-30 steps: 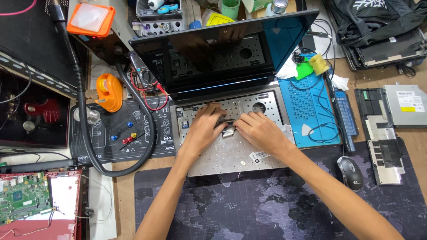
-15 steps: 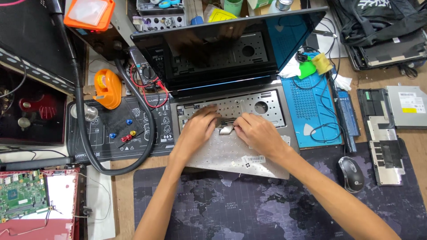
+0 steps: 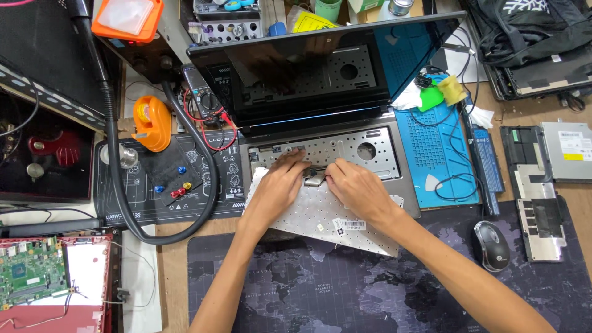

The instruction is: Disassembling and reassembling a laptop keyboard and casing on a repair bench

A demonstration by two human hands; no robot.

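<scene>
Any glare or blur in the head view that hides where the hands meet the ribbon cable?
Head view: sharp and evenly lit; the left hand and right hand show clearly over the flipped keyboard. The laptop screen mirrors the bare tray and hands. The ribbon cable is partly hidden by fingers, not glare.

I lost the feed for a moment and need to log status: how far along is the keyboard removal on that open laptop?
Done: the keyboard is out of its bay and flipped face-down over the palm rest, baring the perforated metal tray. In hand: the left hand and right hand meet at the ribbon cable by the tray's front edge. Left: the cable looks still attached, so the keyboard is not free of the laptop.
</scene>
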